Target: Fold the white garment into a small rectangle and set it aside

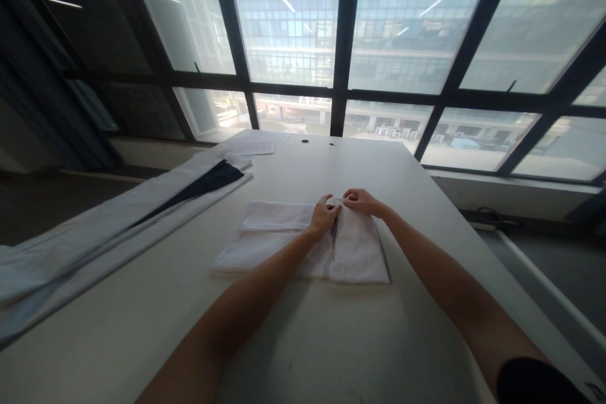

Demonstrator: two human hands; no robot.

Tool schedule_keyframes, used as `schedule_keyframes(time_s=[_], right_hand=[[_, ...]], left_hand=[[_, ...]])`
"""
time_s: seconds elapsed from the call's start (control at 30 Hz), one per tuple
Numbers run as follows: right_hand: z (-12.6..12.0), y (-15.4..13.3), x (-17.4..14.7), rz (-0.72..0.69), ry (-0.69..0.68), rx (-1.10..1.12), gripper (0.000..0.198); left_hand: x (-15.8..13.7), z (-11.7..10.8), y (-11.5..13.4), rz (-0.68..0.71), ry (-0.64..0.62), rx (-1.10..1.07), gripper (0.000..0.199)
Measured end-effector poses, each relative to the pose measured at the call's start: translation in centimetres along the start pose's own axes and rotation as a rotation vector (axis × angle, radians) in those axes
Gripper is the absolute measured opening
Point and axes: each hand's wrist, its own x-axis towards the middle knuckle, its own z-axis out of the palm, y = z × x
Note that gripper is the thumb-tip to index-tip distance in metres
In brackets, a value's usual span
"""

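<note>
A white cloth (279, 233) lies folded on the white table (303, 341), in front of me. Its right part is a folded-over panel (358, 252) with a slightly raised inner edge. My left hand (324, 216) is at the top inner edge of that panel, its thumb and fingers closed on the fabric. At the panel's far edge, my right hand (362, 202) pinches the cloth between thumb and fingers. The two hands are close together but apart. Some of the fingertips are hard to make out.
Along the table's left side lie long white garments (95, 227) with a dark navy piece (203, 189) among them. Papers or thin white sheets (250, 144) lie at the far left. A round cable hole (305, 141) sits near the far edge, before large windows.
</note>
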Motion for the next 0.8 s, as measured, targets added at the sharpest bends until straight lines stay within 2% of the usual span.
schedule_keyframes(time_s=[0.13,0.2,0.27,0.37,0.43,0.5,0.67,0.73,0.8], right_hand=[[1.8,0.8,-0.6,-0.080,0.212,-0.325,0.026],[2.6,1.0,-1.4,-0.095,0.307,-0.509,0.028],[3.0,0.8,-2.1,-0.102,0.355,-0.647,0.031],[3.2,0.1,-2.6,-0.051,0.396,-0.717,0.033],[3.4,-0.4,-2.8,0.009,0.436,-0.719,0.040],[3.9,-0.7,-3.1,0.039,0.425,-0.717,0.046],[4.3,0.6,-5.5,0.086,0.146,-0.797,0.056],[3.5,1.4,-6.5,0.148,0.127,-0.850,0.058],[2.4,1.7,-7.2,0.223,0.175,-0.889,0.057]], left_hand=[[-0.4,0.1,0.5,0.020,0.082,0.288,0.054],[-0.8,0.3,0.7,0.126,0.144,0.524,0.055],[-1.4,0.5,0.7,0.300,0.164,0.710,0.058],[-2.0,0.6,0.3,0.499,0.014,0.832,0.052],[-2.2,0.7,-0.3,0.511,-0.123,0.873,0.045],[-2.1,0.7,-0.9,0.469,-0.195,0.911,0.043],[-1.9,0.7,-1.6,0.424,-0.208,0.982,0.046],[-1.9,0.7,-1.4,0.412,-0.214,0.997,0.047],[-2.0,0.7,-1.1,0.399,-0.225,1.007,0.048]])
